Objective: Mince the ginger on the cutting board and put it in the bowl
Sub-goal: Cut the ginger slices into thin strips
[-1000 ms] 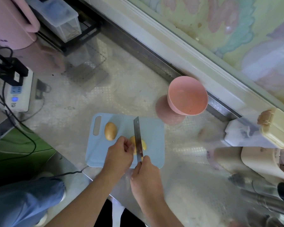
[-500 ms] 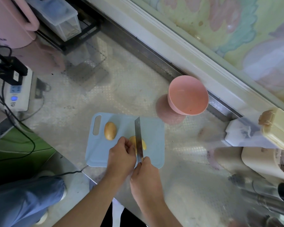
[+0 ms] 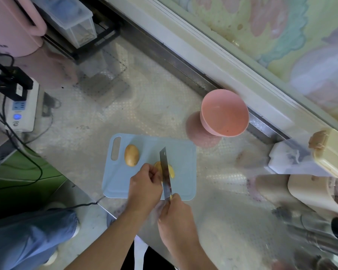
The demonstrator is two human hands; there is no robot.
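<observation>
We see a pale blue cutting board (image 3: 180,152) lying on a shiny patterned metal counter (image 3: 148,106), its handle slot toward the left. On the board our left hand (image 3: 144,189) has its fingers curled down onto a yellow piece of ginger (image 3: 171,171), pinning it near the board's middle. Our right hand (image 3: 177,215) is wrapped around the handle of a knife (image 3: 165,172), and the blade stands edge-down across the ginger, with yellow flesh showing on both sides of the steel. A second, whole brown-skinned piece (image 3: 131,155) lies apart from the cut one, just beside the handle slot, touched by neither hand. A pink bowl (image 3: 224,113) stands on the counter beyond the board's far right corner, close to it but not touching; we see no ginger inside. At the far left a white power strip (image 3: 22,112) with plugged-in cables sits on the counter, well away from the board.
</observation>
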